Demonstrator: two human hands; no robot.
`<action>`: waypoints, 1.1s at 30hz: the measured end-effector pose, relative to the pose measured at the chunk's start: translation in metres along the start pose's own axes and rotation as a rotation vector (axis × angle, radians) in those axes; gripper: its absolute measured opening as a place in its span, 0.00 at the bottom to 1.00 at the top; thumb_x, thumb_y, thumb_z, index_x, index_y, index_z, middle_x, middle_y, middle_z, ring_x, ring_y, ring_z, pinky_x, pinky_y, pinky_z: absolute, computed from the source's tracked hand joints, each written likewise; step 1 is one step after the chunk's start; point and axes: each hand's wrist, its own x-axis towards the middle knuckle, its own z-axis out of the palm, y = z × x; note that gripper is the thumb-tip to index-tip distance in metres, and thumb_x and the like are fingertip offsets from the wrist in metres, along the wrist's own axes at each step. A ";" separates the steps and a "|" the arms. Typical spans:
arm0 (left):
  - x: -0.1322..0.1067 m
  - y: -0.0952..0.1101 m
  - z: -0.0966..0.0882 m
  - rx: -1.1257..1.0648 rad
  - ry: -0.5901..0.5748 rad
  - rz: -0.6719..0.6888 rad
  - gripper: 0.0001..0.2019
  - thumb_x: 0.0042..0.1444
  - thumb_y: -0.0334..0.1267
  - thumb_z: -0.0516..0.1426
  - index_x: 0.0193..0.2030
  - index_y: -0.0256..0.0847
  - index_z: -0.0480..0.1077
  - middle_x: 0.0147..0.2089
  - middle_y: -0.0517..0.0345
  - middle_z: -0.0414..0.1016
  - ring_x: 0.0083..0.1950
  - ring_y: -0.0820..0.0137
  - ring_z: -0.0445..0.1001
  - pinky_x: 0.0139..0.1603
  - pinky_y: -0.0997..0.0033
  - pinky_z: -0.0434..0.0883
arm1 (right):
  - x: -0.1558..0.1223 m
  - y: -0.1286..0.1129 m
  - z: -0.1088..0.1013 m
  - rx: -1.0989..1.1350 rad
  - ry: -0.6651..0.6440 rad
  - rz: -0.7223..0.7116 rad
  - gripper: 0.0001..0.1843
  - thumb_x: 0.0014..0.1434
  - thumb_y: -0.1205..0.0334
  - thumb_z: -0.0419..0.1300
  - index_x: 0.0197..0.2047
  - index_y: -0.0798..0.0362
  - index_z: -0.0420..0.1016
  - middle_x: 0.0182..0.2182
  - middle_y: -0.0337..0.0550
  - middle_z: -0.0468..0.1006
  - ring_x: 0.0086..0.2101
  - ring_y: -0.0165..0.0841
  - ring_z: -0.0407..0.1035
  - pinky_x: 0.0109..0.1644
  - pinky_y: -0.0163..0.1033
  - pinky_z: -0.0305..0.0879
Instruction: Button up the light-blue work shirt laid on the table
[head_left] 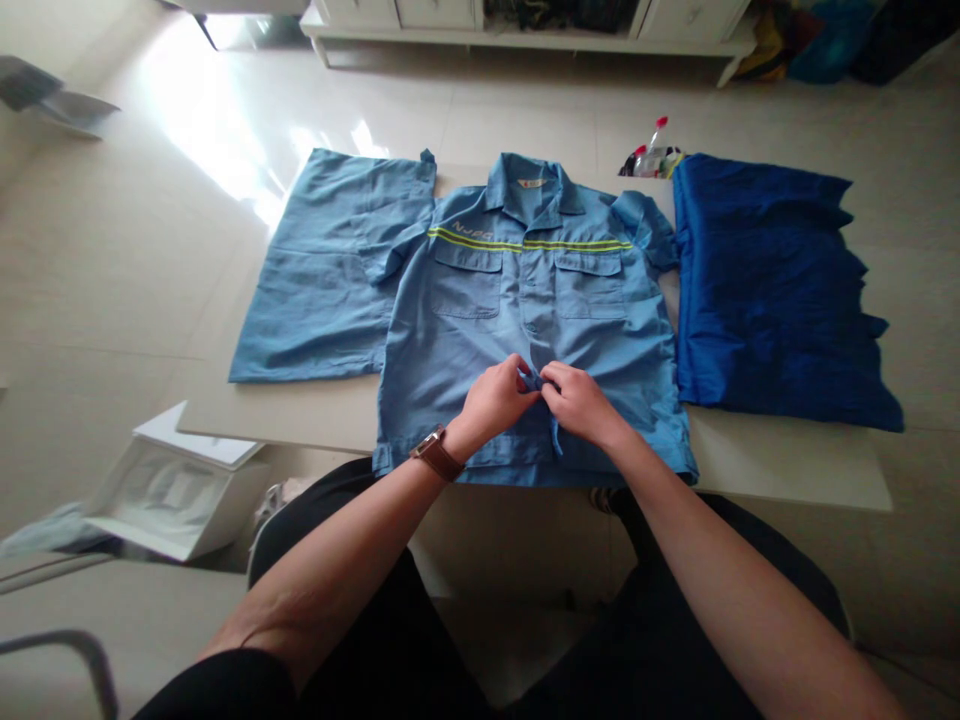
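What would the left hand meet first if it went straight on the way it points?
The narrow blue fabric strip on the front of the blue work shirt: the left hand points up and right, and its fingertips look already on it. The right hand lies just beyond, though depth is hard to judge.

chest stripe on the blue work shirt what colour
The chest stripe is yellow-green, best seen in the head view.

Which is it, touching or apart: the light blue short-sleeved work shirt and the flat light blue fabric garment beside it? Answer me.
Touching. The head view shows the work shirt with its sleeve lying over the fabric garment.
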 end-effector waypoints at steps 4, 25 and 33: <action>0.001 -0.003 0.001 0.083 0.061 0.059 0.12 0.57 0.38 0.65 0.46 0.40 0.72 0.46 0.52 0.78 0.47 0.64 0.77 0.48 0.67 0.72 | 0.000 -0.001 -0.002 0.052 0.007 -0.011 0.10 0.60 0.69 0.49 0.30 0.49 0.66 0.34 0.43 0.74 0.38 0.35 0.68 0.44 0.38 0.59; 0.003 0.008 -0.009 0.194 0.031 0.043 0.15 0.62 0.32 0.56 0.50 0.41 0.82 0.45 0.49 0.82 0.46 0.63 0.78 0.52 0.67 0.71 | 0.000 0.000 -0.004 0.075 0.160 0.147 0.11 0.64 0.60 0.52 0.32 0.49 0.72 0.31 0.42 0.78 0.34 0.35 0.69 0.39 0.37 0.58; 0.000 0.011 -0.011 0.213 0.014 0.055 0.13 0.64 0.34 0.56 0.47 0.42 0.83 0.44 0.49 0.81 0.44 0.63 0.78 0.49 0.68 0.71 | -0.001 -0.002 -0.001 0.159 0.169 0.066 0.05 0.62 0.58 0.59 0.35 0.50 0.72 0.35 0.42 0.79 0.37 0.35 0.71 0.44 0.37 0.63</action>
